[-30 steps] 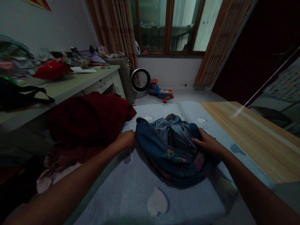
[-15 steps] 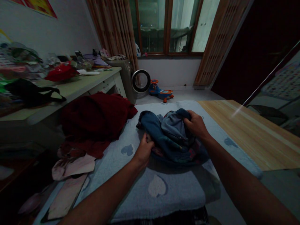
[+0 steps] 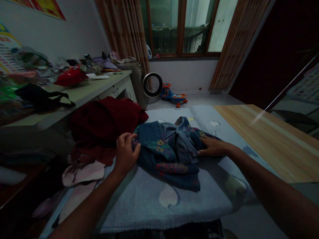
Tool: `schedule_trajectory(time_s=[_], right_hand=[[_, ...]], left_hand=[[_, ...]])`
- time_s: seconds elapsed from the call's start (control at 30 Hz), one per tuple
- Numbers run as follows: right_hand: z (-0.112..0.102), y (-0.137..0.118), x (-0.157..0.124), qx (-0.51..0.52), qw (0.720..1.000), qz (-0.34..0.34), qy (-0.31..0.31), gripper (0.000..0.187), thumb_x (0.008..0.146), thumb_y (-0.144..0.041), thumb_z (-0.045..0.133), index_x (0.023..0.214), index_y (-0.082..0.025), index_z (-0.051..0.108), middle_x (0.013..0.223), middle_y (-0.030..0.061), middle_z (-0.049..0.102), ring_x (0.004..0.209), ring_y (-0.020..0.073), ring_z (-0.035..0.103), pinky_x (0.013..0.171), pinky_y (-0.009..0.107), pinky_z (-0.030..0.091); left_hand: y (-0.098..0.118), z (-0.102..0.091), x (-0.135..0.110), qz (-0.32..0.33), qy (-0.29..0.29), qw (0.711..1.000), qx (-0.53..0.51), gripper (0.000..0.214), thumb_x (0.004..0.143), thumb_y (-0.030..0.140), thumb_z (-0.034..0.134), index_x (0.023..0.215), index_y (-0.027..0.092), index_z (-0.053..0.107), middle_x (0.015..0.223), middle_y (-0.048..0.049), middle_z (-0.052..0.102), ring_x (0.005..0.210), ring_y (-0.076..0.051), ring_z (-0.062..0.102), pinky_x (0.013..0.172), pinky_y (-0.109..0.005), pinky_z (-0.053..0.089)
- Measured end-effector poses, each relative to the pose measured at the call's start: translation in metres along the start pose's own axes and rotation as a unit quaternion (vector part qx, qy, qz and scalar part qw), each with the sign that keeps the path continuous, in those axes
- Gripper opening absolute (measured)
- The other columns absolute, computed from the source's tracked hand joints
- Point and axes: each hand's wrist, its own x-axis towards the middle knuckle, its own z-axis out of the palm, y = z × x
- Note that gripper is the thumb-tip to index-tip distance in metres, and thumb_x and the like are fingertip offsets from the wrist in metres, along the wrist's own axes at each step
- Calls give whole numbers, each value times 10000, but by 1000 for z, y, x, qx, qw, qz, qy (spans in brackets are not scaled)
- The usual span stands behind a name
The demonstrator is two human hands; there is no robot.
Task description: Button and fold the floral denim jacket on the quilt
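A blue denim garment (image 3: 169, 152) with coloured flower patches lies crumpled on a pale blue blanket (image 3: 174, 202) with heart shapes. My left hand (image 3: 126, 154) grips the garment's left edge with its fingers curled over the cloth. At the garment's right side my right hand (image 3: 211, 146) rests flat on the denim, fingers stretched out and pressing down.
A dark red cloth pile (image 3: 107, 119) and pink clothing (image 3: 84, 171) lie left of the blanket. A cluttered desk (image 3: 82, 91) runs along the left wall. Bare wooden board (image 3: 264, 132) shows at right. A round fan (image 3: 152, 85) and toy car (image 3: 173, 96) stand on the floor below the window.
The bunched garment has been spread out wider and flatter. My left hand moved left to its edge; my right hand let go of the lifted cloth and now lies flat on it.
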Motion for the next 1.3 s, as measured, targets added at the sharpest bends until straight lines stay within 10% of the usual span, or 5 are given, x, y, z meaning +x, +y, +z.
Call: schedule_trajectory(time_s=[0.17,0.47,0.8,1.0,1.3], right_hand=[[7,17,0,-59,998,7,-12,1033,503,-394,828,1448,-224,443,1502,159,406,1347,405,393,1089,562,329],[12,-12,9,-20,998,-19,61,323,769,-203,549,1069,-176,665,1110,110,688,1019,271,633,921,382,467],[-51,-7,-3,287,942,138,106,424,830,-446,531,1161,-208,648,1077,63,724,899,249,684,783,346,541],[-6,-13,-22,-89,969,176,150,467,791,-339,598,1207,-127,627,1262,215,595,1108,381,576,899,506,472],[41,-89,-40,-155,967,-21,199,543,812,-271,615,1341,-195,518,1287,147,580,1133,317,530,922,433,411]], left_hand=[[62,13,-71,314,-317,890,-97,219,871,247,541,1065,277,637,1013,-82,655,996,-254,612,943,-425,474],[94,73,-65,186,-335,923,32,765,804,52,465,1512,302,320,1235,-169,610,1034,-313,595,875,-475,437],[30,-19,9,121,-336,929,-95,245,756,394,638,905,228,739,902,-41,678,887,-249,546,779,-336,426],[-24,-28,-10,34,-386,922,13,220,758,305,594,904,282,757,901,-13,675,879,-241,564,779,-320,436],[37,-66,-21,146,-482,863,40,941,613,124,593,1501,283,324,1549,-42,362,1368,-321,350,1132,-465,277]])
